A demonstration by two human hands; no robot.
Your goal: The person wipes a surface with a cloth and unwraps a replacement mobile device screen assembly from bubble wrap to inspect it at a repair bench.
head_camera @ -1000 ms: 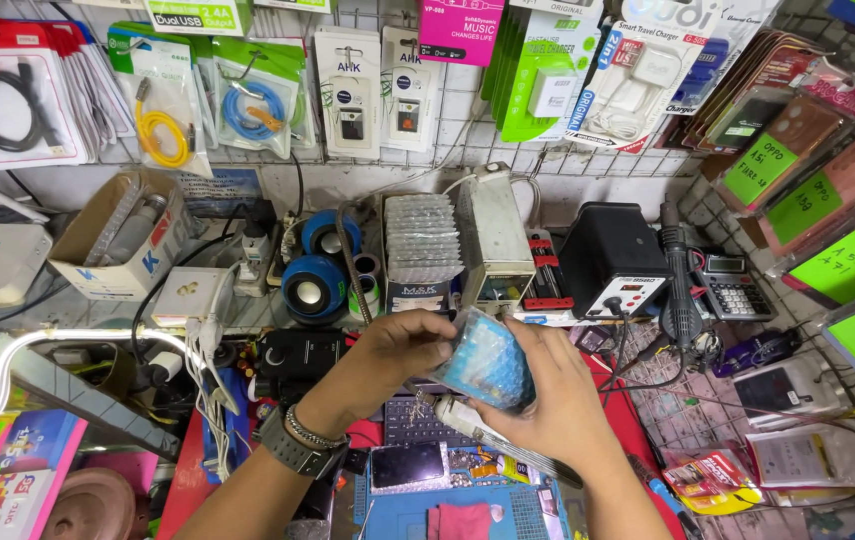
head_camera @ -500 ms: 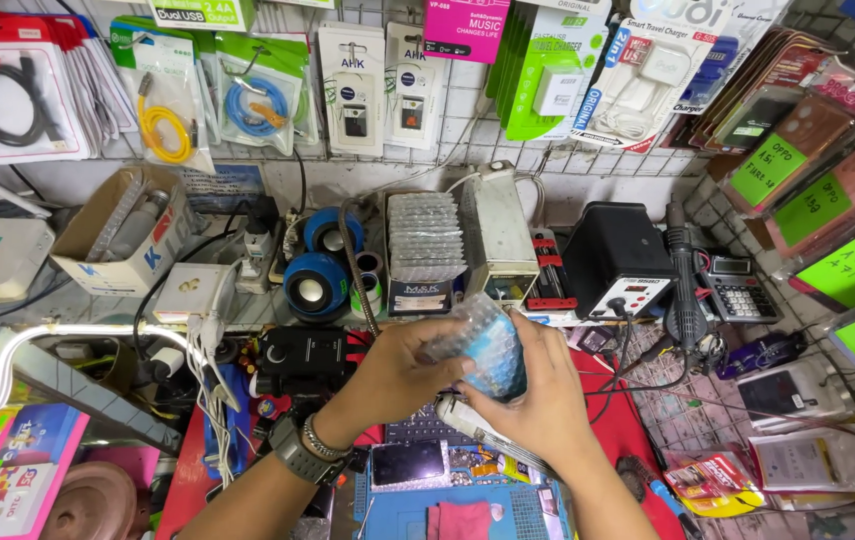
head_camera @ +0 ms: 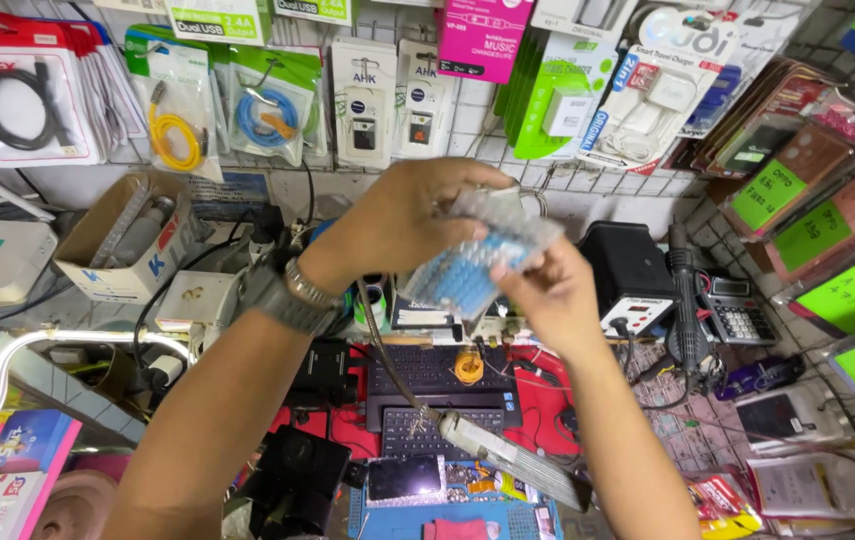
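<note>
Both hands, left hand point(head_camera: 403, 222) and right hand point(head_camera: 548, 292), fingers clamped on the bubble-wrapped blue packet point(head_camera: 473, 262), have lifted it higher above the cluttered tabletop point(head_camera: 548, 400) than before.

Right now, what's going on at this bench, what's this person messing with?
A person is holding a small clear plastic packet with a blue patterned item inside up in front of the wall of hanging accessory packs. The left hand, with a metal wristwatch on that wrist, grips the packet from above; the right hand pinches its lower right edge. Below them, the cluttered workbench carries a black keyboard, a black box-shaped station and a calculator.
</note>
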